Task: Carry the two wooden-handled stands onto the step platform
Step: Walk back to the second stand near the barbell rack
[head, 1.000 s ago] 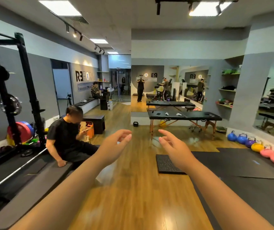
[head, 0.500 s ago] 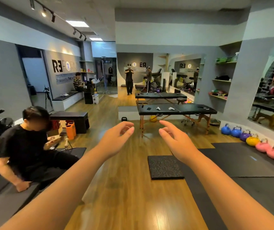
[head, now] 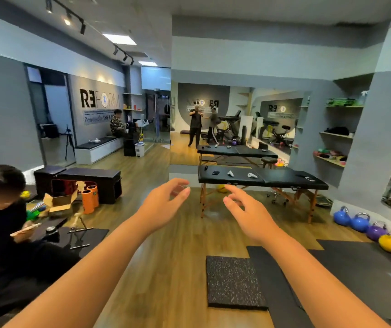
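Low on the left, a stand point(head: 78, 229) with a pale wooden handle and thin metal legs lies on a dark floor mat point(head: 95, 235). I cannot tell whether a second stand lies with it. My left hand point(head: 163, 204) and my right hand point(head: 244, 211) are stretched out side by side in the air over the wooden floor. Both have their fingers apart and hold nothing. They are well to the right of the stand. I cannot make out a step platform for certain.
A seated person in black point(head: 0, 221) holds a phone at the far left. Orange foam rollers point(head: 90, 197), a cardboard box point(head: 59, 204) and a black bench point(head: 83, 178) stand behind the mat. Ahead is a massage table point(head: 284, 179); a speckled rubber tile point(head: 234, 282) and kettlebells point(head: 367, 226) are on the right.
The view has swung right and moved forward: the seated person slid to the left edge and the rack left the frame. The stand came into view. Both hands stayed out and open.
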The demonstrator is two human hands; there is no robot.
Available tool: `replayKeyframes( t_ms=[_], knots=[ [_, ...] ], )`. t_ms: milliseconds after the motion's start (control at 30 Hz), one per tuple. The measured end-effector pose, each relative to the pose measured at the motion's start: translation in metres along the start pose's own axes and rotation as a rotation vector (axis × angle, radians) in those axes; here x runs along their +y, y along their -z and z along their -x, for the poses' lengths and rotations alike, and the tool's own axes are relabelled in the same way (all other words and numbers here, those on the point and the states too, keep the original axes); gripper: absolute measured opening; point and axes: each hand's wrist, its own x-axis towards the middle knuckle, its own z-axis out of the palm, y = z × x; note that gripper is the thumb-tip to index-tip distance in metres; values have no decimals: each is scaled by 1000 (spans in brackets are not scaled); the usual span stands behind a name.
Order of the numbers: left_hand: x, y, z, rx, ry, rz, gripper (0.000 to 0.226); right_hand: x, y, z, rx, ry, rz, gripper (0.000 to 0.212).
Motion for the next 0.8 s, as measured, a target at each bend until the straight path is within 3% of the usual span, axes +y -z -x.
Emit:
replayKeyframes(
  t_ms=[300,800],
  knots=[
    [-84,-30,-157,93,89,-49,35,75,-16,-201,-55,62,-72,51],
    [-258,-111,-495,-48,57,-21,33,214,-90,-510,-24,-31,-48,60]
  ],
)
